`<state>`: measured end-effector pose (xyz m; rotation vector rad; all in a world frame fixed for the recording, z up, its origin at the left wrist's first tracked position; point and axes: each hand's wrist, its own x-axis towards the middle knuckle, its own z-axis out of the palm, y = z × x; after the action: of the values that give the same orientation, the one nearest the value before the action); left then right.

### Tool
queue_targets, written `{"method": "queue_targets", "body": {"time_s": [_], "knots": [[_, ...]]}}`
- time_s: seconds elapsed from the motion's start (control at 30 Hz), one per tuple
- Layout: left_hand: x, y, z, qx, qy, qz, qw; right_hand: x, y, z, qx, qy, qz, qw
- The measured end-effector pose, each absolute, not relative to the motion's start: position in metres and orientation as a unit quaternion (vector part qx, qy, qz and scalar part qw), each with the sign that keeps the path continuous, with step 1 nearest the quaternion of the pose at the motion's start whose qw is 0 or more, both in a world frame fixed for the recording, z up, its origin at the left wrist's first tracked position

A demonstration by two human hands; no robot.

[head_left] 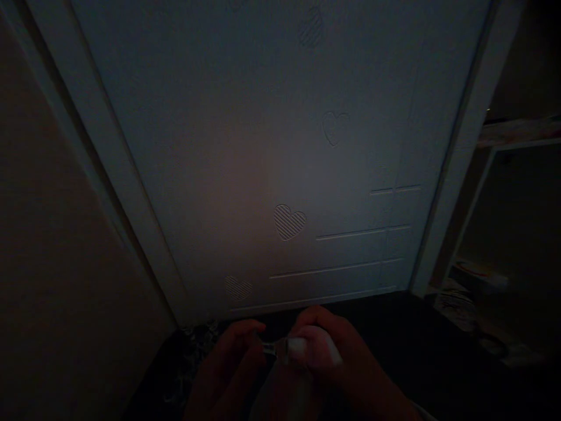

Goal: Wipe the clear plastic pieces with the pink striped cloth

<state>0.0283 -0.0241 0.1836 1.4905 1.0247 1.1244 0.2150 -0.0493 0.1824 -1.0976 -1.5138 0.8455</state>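
Low in the dim head view, my right hand (pixel 350 345) is closed around a pink-and-white object (pixel 318 346); its kind is too dark to make out. A pale squared end of it points toward my left hand (pixel 230 365). Those left fingers are bent and pinched together by a small shiny piece (pixel 269 348) in the gap between the hands. Whether this piece joins the pink-and-white object I cannot tell. Below both hands hangs something pale and blurred, partly hidden by them.
A light door (pixel 210 152) with embossed hearts and lines stands close ahead, inside its frame (pixel 464 140). At right, shelves (pixel 521 143) hold items, with papers or packets (pixel 477 275) lower down. A wall (pixel 56 245) rises on the left, above a dark floor (pixel 385 318).
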Motion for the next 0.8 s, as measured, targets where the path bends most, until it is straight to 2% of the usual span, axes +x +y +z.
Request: {"method": "queue_targets", "body": {"time_s": [0.17,0.43,0.6,0.8], "knots": [[0.031,-0.026,0.178,0.566,0.441,0.494,0.491,0.218,-0.045,0.175,-0.415,-0.625,0.352,0.559],[0.024,-0.021,0.178,0.565,0.498,0.518,0.405,0.227,-0.044,0.173,-0.391,-0.628,0.304,0.601],[0.028,-0.02,0.178,0.563,0.488,0.518,0.42,0.228,-0.043,0.169,-0.395,-0.658,0.235,0.597],[0.029,-0.022,0.177,0.574,0.47,0.508,0.438,0.226,-0.042,0.166,-0.414,-0.662,0.238,0.577]]}}
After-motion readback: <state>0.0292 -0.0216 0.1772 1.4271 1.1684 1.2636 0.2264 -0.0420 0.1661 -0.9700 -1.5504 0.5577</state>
